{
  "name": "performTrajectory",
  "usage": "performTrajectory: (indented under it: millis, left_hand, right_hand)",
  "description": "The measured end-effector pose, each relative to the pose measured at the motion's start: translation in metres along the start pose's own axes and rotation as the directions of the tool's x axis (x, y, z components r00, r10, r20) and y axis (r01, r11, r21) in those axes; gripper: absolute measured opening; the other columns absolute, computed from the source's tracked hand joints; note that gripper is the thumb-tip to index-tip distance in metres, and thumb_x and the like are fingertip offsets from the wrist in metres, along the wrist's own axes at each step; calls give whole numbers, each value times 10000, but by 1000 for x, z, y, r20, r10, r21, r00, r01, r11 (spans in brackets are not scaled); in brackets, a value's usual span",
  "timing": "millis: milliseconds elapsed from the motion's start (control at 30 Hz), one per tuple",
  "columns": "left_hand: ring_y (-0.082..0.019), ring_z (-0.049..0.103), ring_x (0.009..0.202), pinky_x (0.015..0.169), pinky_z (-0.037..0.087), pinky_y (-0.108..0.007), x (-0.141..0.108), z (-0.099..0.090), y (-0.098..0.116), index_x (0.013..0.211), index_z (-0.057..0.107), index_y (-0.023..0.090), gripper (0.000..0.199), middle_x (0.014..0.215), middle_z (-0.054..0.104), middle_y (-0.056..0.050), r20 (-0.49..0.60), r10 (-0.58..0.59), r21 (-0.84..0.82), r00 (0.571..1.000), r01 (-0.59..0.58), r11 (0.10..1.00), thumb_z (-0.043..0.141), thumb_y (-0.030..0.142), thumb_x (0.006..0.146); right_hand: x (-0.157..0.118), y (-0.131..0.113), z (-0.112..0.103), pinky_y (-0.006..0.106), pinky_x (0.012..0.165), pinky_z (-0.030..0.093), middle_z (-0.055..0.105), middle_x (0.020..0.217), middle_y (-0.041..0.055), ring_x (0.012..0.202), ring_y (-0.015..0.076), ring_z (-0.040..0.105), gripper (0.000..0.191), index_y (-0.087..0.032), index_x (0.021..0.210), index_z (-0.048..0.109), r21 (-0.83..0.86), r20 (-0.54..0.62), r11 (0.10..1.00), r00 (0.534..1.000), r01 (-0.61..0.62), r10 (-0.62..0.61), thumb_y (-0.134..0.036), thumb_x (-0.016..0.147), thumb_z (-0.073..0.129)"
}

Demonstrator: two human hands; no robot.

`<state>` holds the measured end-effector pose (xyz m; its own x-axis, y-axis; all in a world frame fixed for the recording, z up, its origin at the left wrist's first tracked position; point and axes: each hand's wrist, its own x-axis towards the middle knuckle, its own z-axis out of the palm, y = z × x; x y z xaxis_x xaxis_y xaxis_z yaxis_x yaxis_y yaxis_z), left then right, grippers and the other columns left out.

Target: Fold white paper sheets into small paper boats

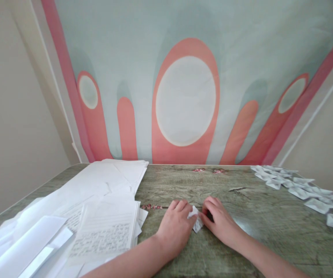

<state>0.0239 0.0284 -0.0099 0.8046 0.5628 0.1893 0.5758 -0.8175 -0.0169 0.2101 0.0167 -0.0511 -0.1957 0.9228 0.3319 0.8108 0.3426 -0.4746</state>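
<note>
A small folded white paper (196,220) lies on the wooden table (166,185) between my two hands. My left hand (178,224) rests over its left edge, with the fingers bent and closed on the paper. At the paper's right edge, my right hand (217,218) has its thumb and fingertips curled against it. The part of the paper beneath my left fingers is hidden.
Stacked white sheets (97,185), some with handwriting (104,235), cover the table's left side. Several folded paper pieces (299,189) line the right side. A patterned backdrop (186,100) stands behind the table's far edge.
</note>
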Motion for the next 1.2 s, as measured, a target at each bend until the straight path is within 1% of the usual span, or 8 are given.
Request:
performTrajectory:
  millis: [200,300,467,567,733,900,1033,1200]
  left_hand:
    - [-253,413,1074,910,296,-396,-2,1,0,1110,551,193,261,1052,563,-83,46,11,10,999,-11,1000,468,210,862]
    - [-262,409,1081,908,298,-396,-4,2,0,1118,540,176,276,1066,558,-88,55,17,10,998,-17,1000,480,214,851]
    - [-255,422,1062,908,301,-384,-4,7,3,1102,532,154,265,1033,562,-86,45,-5,10,999,5,1000,473,200,848]
    - [-247,434,1044,895,314,-371,-5,8,5,1121,514,157,277,1012,569,-76,42,-12,3,999,12,1000,471,193,850]
    - [-239,447,1019,879,323,-364,-5,6,5,1098,522,160,254,995,571,-78,64,-17,9,998,17,1000,471,194,851]
    - [-241,449,1029,867,331,-373,-5,4,6,1104,522,155,258,1000,571,-85,87,-5,30,996,3,1000,449,188,859]
    - [-239,456,1020,854,344,-371,-4,5,7,1083,531,143,239,982,572,-77,88,4,55,996,-8,998,441,201,869]
    - [-245,455,1027,859,340,-373,-4,8,9,1063,544,135,236,997,578,-83,76,-1,85,997,-5,996,477,194,844]
  right_hand:
    - [-4,-1,-7,311,700,436,540,774,18,768,182,517,151,-213,758,498,134,-30,990,999,-34,39,-254,880,419]
    - [-8,-1,-15,302,748,443,572,868,31,831,177,540,165,-216,865,544,163,-3,987,1000,-4,4,-183,876,383]
    - [-16,-6,-23,337,844,423,583,1024,50,935,193,543,406,-226,1041,583,-61,115,986,982,155,-147,-11,763,378]
    - [-20,-12,-21,373,832,432,603,1019,69,931,220,556,398,-221,1065,597,-191,157,952,965,239,-211,-29,780,396]
    - [-26,-19,-14,392,815,450,617,1058,102,951,244,571,428,-184,1082,589,-347,132,897,961,274,-243,3,754,389]
    - [-32,-15,-2,416,807,458,610,1115,139,991,260,568,475,-143,1101,574,-495,125,803,942,331,-311,33,727,339]
    - [-32,-16,-1,403,794,466,599,1137,123,1005,253,560,449,-147,1119,565,-555,170,774,952,305,-254,15,745,378]
    - [-26,-23,-18,364,767,476,605,1127,69,963,222,581,399,-220,1119,579,-543,268,799,955,257,-125,-33,793,445]
